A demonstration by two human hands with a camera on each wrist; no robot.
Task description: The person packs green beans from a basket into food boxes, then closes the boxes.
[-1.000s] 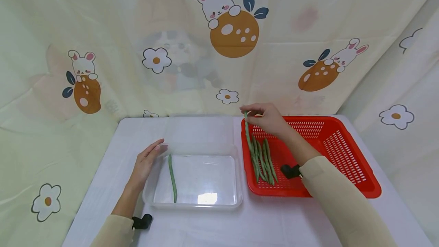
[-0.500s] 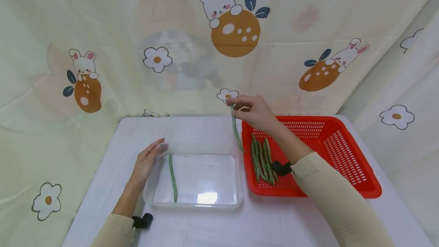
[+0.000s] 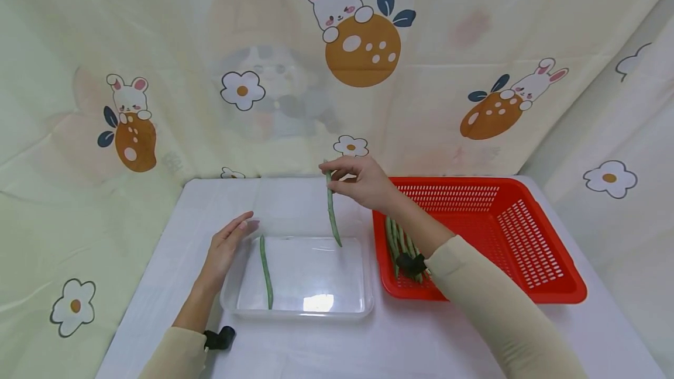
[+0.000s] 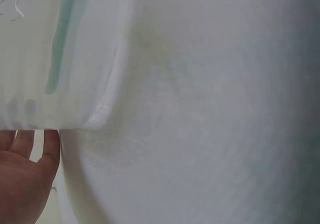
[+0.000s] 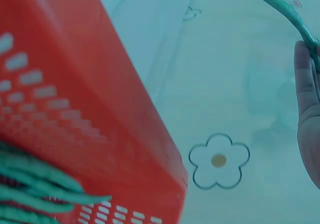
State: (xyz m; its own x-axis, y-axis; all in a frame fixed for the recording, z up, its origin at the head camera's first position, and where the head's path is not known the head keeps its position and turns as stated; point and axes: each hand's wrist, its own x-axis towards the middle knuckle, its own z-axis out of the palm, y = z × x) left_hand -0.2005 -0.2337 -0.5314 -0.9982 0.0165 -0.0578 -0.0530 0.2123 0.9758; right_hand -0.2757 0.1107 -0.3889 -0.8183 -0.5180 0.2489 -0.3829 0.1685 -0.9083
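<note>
Right hand (image 3: pixel 363 183): thumb and fingers pinching one green bean (image 3: pixel 332 212) near its upper end. Bean hangs near upright, slight tilt. In head view its lower tip overlaps the far side of the transparent plastic container (image 3: pixel 295 316), toward the far right corner; can't tell height over the rim.

Left hand (image 3: pixel 223 247): fingers extended, not gripping, at the container's left wall by the far left corner.

Second green bean (image 3: pixel 266 274) in the container, roughly parallel to the left wall and near it; wide floor from there to the right wall.

Red plastic basket (image 3: pixel 508 244) just right of container, narrow gap between. More green beans (image 3: pixel 395 237) bunched along its left wall, partly under the right forearm. Basket's far wall sits along the tabletop (image 3: pixel 295 355) far edge, near right corner close to the right edge.

Tabletop strip behind container reaches the printed curtain (image 3: pixel 174 34); wider strip in front. Near edge out of frame.
</note>
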